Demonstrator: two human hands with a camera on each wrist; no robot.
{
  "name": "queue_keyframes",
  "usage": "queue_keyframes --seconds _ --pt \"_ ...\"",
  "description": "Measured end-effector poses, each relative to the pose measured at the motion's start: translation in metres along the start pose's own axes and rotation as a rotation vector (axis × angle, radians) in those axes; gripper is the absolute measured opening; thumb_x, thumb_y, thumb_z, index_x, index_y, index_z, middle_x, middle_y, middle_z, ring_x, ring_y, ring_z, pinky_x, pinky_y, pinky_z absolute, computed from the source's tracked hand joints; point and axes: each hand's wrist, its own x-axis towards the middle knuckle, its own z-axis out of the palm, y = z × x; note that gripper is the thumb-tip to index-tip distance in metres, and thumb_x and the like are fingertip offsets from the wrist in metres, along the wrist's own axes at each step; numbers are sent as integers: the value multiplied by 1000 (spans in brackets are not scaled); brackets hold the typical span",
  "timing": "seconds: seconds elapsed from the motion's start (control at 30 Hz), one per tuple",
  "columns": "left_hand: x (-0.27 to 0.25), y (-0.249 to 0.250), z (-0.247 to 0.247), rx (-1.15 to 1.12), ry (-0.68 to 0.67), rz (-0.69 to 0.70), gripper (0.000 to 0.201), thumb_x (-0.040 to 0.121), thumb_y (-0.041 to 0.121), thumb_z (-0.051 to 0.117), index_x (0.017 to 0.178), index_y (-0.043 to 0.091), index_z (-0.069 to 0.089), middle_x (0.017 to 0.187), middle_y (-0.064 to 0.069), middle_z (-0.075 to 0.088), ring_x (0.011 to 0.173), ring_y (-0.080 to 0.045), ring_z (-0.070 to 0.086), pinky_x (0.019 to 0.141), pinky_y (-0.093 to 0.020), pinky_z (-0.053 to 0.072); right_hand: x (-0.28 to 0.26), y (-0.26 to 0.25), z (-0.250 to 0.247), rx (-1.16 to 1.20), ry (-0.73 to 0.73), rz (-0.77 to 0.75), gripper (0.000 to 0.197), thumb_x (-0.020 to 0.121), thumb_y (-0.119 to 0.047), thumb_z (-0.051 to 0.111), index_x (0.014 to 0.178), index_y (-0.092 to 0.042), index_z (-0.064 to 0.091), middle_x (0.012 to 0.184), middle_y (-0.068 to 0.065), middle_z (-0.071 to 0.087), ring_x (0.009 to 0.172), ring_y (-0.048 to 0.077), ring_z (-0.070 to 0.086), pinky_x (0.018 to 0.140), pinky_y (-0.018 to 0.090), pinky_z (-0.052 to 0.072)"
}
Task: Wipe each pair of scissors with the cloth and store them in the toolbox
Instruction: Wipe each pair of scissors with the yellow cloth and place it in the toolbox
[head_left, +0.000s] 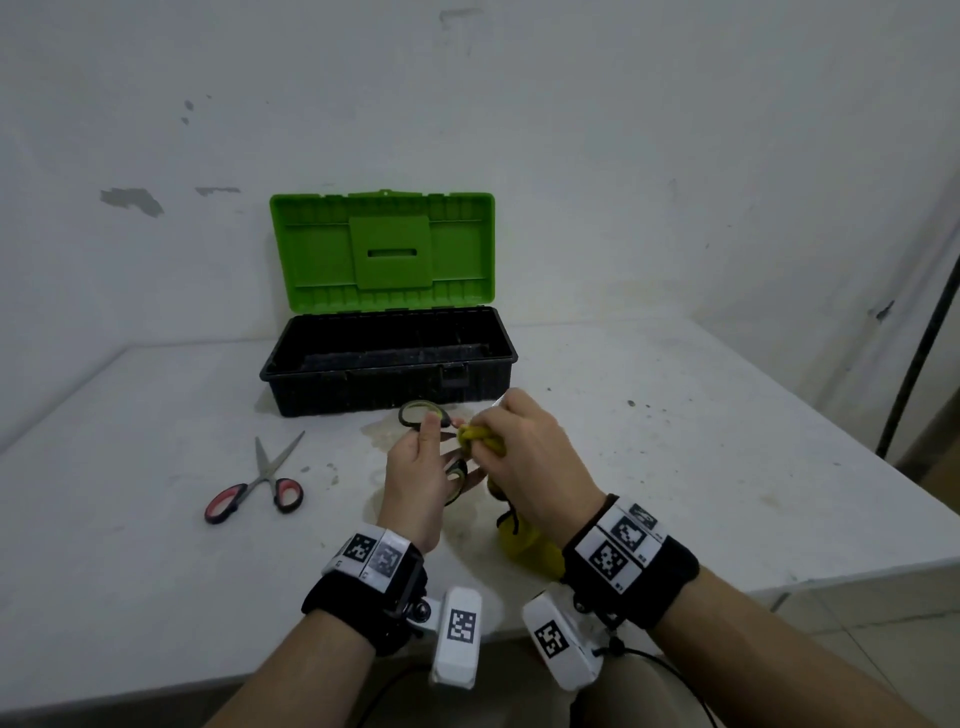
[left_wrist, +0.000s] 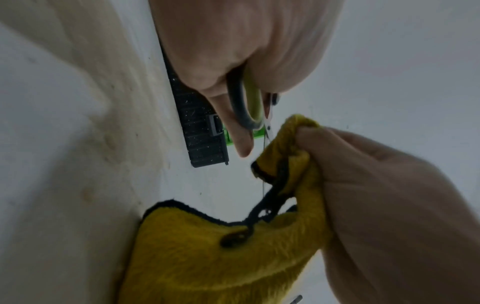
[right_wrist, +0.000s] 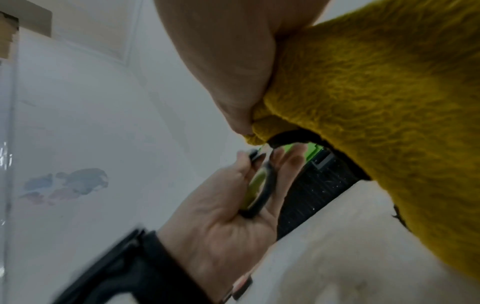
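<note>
Table (head_left: 675, 467): two scissors (head_left: 257, 480), one cloth (head_left: 527, 540).

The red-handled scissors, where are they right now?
In the head view, the red-handled scissors lie untouched on the table, left of both hands, in front of the toolbox.

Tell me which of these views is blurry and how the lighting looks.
Head view: dim, flat light, fairly sharp; red-handled scissors and toolbox read clearly. Right wrist view: left hand and its wrist strap smeared by motion blur. Left wrist view: soft, yellow cloth fuzzy up close.

Scissors (head_left: 255, 483) left — toolbox (head_left: 387, 364) behind
</note>
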Motion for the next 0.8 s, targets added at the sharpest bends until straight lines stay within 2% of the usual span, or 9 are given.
queue_keyframes --seconds 0.1,0.2,0.27,0.33,0.47,0.6,0.67,0.8 --pt "-2 -2 3 38 -1 -2 44 106 41 40 99 8 69 94 -13 77 88 -25 76 73 -43 62 -1 0 9 -22 -44 11 17 93 -24 61 106 -15 69 93 -2 45 76 16 53 68 28 49" --pt "-3 -2 3 24 -21 -6 44 107 38 40 105 5 69 100 -15 77 92 -26 76 74 -43 62 7 10 8 -26 14 104 15 94 -26 60 96 -14 70 91 -4 43 73 13 49 64 23 41" --pt "-3 -3 2 36 -26 0 45 107 39 40 106 5 69 102 -16 76 93 -25 76 73 -42 63 11 15 3 -30 60 136 14 93 -22 60 96 -12 69 92 -4 43 73 14 49 65 23 40" --pt "-2 -2 1 38 -33 5 46 106 42 39 108 7 69 102 -14 77 93 -25 76 75 -45 63 11 12 3 -19 78 101 14 93 -21 60 96 -11 69 92 -2 44 74 15 51 66 26 45" --pt "-2 -4 2 116 -40 23 46 105 47 39 106 16 72 100 -7 77 94 -23 75 82 -52 61 3 -1 13 -38 -2 15 14 93 -22 60 96 -11 68 93 1 46 74 16 51 67 31 50" --pt "-4 -5 4 81 -43 1 46 105 43 40 107 9 70 101 -12 77 93 -25 76 78 -50 62 8 8 9 -46 -10 108 16 94 -25 59 95 -12 69 93 -1 45 75 16 52 68 29 48" --pt "-4 -7 5 90 -47 1 47 105 44 39 107 8 70 101 -12 77 93 -24 76 76 -47 63 7 8 8 -49 2 100 16 94 -25 59 95 -13 69 93 -1 46 75 15 52 68 29 49" --pt "0 -9 4 137 -35 31 45 105 48 38 104 18 72 100 -7 77 91 -23 75 78 -50 62 -1 2 10 -18 33 36 16 94 -25 59 99 -14 69 92 -1 46 73 15 52 65 27 47"
